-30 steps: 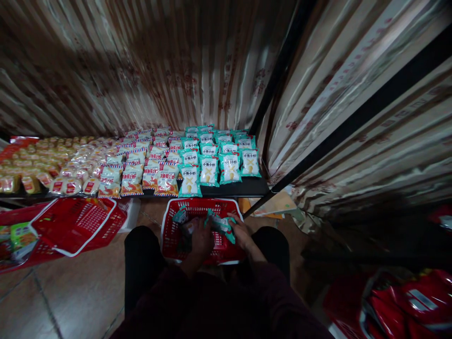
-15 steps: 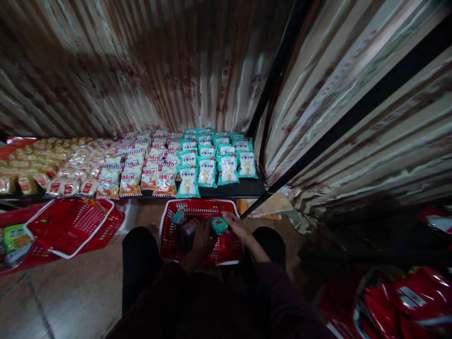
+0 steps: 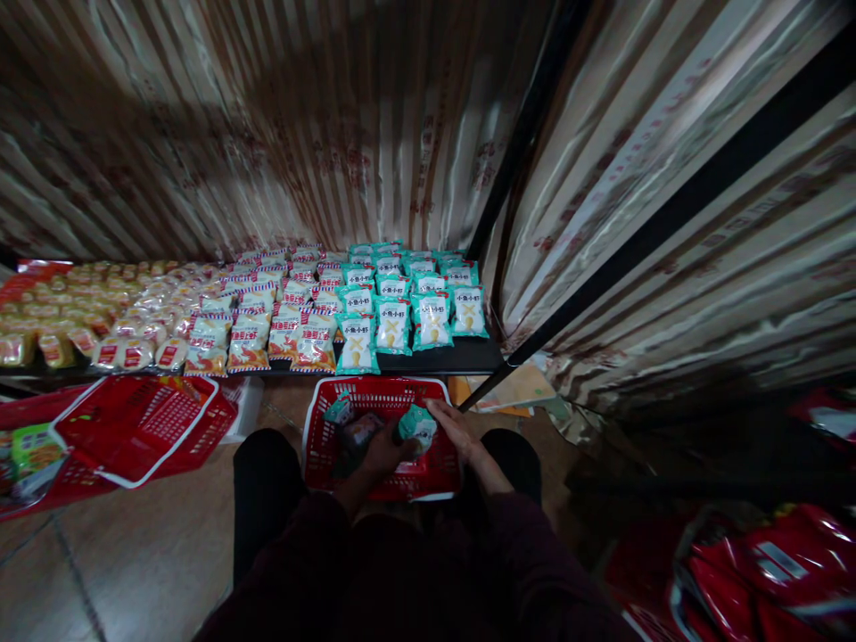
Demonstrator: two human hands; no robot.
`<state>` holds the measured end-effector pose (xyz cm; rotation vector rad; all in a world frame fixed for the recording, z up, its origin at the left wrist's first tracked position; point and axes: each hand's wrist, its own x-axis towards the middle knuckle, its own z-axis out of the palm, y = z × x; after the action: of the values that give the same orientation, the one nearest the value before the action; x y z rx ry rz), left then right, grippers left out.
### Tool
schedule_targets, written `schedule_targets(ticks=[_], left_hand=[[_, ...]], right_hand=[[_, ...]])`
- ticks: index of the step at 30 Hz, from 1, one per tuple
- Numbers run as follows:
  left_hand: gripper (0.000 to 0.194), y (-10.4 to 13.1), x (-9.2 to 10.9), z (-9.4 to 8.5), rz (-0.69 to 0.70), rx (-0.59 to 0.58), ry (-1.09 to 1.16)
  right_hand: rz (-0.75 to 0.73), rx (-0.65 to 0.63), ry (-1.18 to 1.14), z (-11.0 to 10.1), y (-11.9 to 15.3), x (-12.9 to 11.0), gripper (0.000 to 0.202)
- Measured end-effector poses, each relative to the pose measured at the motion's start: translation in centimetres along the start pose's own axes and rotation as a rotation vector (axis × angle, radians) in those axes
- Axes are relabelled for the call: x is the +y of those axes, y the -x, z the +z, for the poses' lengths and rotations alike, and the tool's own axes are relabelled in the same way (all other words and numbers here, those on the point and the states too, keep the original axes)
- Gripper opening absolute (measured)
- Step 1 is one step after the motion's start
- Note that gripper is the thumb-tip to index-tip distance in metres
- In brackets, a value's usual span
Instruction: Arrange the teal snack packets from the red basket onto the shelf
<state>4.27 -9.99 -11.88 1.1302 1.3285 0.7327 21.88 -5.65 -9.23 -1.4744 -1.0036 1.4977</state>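
Observation:
A red plastic basket [image 3: 384, 385] with a white handle stands on the floor between my knees. Inside it, my left hand [image 3: 386, 448] grips a teal-and-white snack bag [image 3: 418, 425] by its lower left side. My right hand [image 3: 456, 430] is beside the bag's right edge, fingers stretched out and held together; whether they touch the bag I cannot tell. Another teal snack bag [image 3: 340, 408] lies at the basket's left end. Near it is a darker, pinkish packet [image 3: 363, 430], partly hidden by my left hand.
Beyond the basket, a low black shelf [image 3: 441, 361] carries rows of teal bags [image 3: 433, 318], orange-and-white snack bags [image 3: 249, 341] and small wrapped cakes [image 3: 53, 345]. More red baskets [image 3: 144, 428] stand at left. A black post [image 3: 535, 348] slants down at right, near red packages [image 3: 779, 557].
The teal snack bag now shows more of its printed front. My left hand has closed lower around it; my right hand has shifted slightly and stays beside it.

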Motion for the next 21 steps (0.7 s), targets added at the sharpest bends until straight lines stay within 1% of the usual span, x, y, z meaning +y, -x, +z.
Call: schedule_targets(ticks=[3, 5, 7, 10, 14, 21], left_hand=[[0.058, 0.2, 0.5, 0.3, -0.104, -0.121, 0.301], [0.061, 0.5, 1.1, 0.4, -0.157, -0.156, 0.401], [0.062, 0.8, 1.8, 0.2, -0.184, -0.16, 0.405], [0.062, 1.2, 2.3, -0.1, -0.175, -0.188, 0.352], [0.063, 1.4, 2.1, -0.4, -0.205, -0.236, 0.37], [0.061, 2.1, 1.5, -0.1, -0.287, -0.26, 0.507]], right_hand=[[0.045, -0.1, -0.136, 0.2, 0.5, -0.3, 0.055], [0.084, -0.084, -0.21, 0.4, 0.7, -0.4, 0.055], [0.1, -0.017, -0.251, 0.6, 0.5, -0.3, 0.053], [0.091, 0.077, -0.251, 0.9, -0.1, 0.1, 0.05], [0.08, 0.11, -0.228, 1.0, -0.9, 0.7, 0.046], [0.073, 0.184, -0.236, 1.4, -1.9, 1.5, 0.04]])
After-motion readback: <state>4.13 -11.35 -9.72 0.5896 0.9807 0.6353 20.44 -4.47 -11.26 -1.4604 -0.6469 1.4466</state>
